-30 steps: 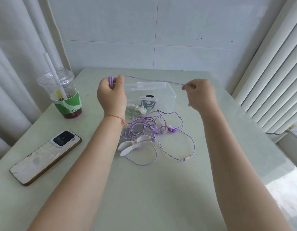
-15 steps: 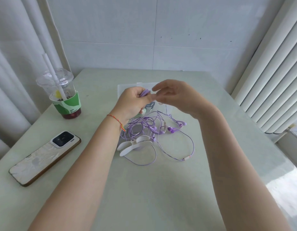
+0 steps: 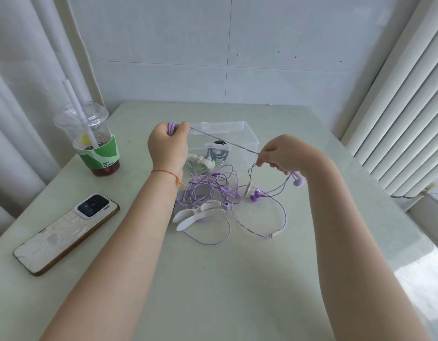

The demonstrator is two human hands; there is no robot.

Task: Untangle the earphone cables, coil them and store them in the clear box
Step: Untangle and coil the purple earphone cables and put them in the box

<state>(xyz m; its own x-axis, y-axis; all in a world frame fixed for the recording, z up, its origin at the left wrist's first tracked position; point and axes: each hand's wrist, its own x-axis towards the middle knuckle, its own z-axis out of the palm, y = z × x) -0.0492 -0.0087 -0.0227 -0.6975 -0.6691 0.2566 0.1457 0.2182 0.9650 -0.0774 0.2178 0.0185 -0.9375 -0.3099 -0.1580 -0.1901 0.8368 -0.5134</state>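
My left hand (image 3: 169, 146) is raised over the table and grips a small coil of purple earphone cable (image 3: 172, 127). From it a taut purple strand (image 3: 225, 142) runs down to my right hand (image 3: 284, 155), which pinches it; earbuds (image 3: 297, 180) dangle below that hand. Behind the hands stands the clear box (image 3: 247, 135), holding a dark coiled cable (image 3: 219, 152) and a pale green one (image 3: 200, 163). A tangle of purple earphones (image 3: 213, 190) lies on the table in front of the box, with white cable clips (image 3: 198, 214) at its near edge.
An iced drink cup with a straw (image 3: 95, 141) stands at the left. A phone (image 3: 68, 232) lies face down near the left edge. The pale table (image 3: 225, 279) extends towards me; curtains hang left, blinds right.
Half a second ago the hands met over the box; now they have drawn apart, the right hand pulling the strand out down and to the right, as it was a second ago.
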